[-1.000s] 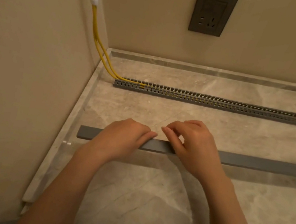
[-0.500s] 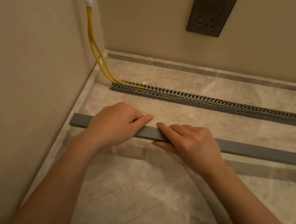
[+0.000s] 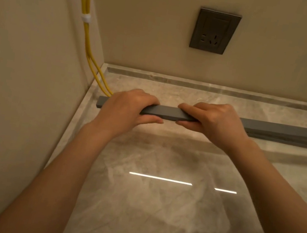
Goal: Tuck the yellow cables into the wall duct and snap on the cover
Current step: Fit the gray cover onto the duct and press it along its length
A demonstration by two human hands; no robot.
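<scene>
A long grey duct cover point(image 3: 169, 113) runs left to right across the marble floor, held off the ground near the corner. My left hand point(image 3: 127, 108) grips it close to its left end, fingers over the top and thumb underneath. My right hand point(image 3: 212, 120) grips it a little further right in the same way. Two yellow cables point(image 3: 85, 31) come down the corner of the wall and disappear behind my left hand and the cover. The slotted duct is hidden behind the cover; only a dark strip point(image 3: 295, 142) shows below it at the right.
A beige wall point(image 3: 24, 75) stands close on the left and another at the back with a dark socket plate point(image 3: 214, 31). A white tie point(image 3: 86, 18) binds the cables. A marble skirting strip point(image 3: 213, 88) runs along the back wall. Glossy marble floor point(image 3: 156, 197) spreads in front.
Both hands have closed on the cover, lifted it off the floor and carried it away from me, over the duct line. The slotted duct seen earlier is now hidden behind it.
</scene>
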